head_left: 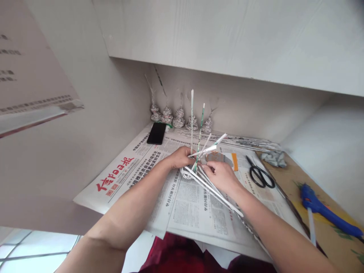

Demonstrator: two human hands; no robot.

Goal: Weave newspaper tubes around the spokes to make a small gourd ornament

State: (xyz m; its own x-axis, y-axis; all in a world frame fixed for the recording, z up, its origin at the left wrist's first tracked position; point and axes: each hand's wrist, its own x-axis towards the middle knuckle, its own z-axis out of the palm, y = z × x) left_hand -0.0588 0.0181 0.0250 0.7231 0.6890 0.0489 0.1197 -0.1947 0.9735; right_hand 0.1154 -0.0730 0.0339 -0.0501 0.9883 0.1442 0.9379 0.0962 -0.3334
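Observation:
A small round piece woven from rolled newspaper (187,174) sits low over the newspaper sheets, with rolled paper sticks (192,117) fanning out of it. Some sticks point up, others slant right and toward me. My left hand (181,157) is closed on the left side of this piece, at the base of the sticks. From the right, my right hand (220,173) pinches a paper stick close to the weave; its fingertips are partly hidden among the sticks. Several long white sticks (216,192) run beneath my right hand toward the front edge.
Several finished woven gourd shapes (179,118) line the back wall beside a black phone (156,133). Loose paper sticks (241,142) lie behind. Black-handled scissors (260,176), a crumpled grey cloth (273,158) and a blue glue gun (327,214) are rightward. A white overhang (227,38) spans above.

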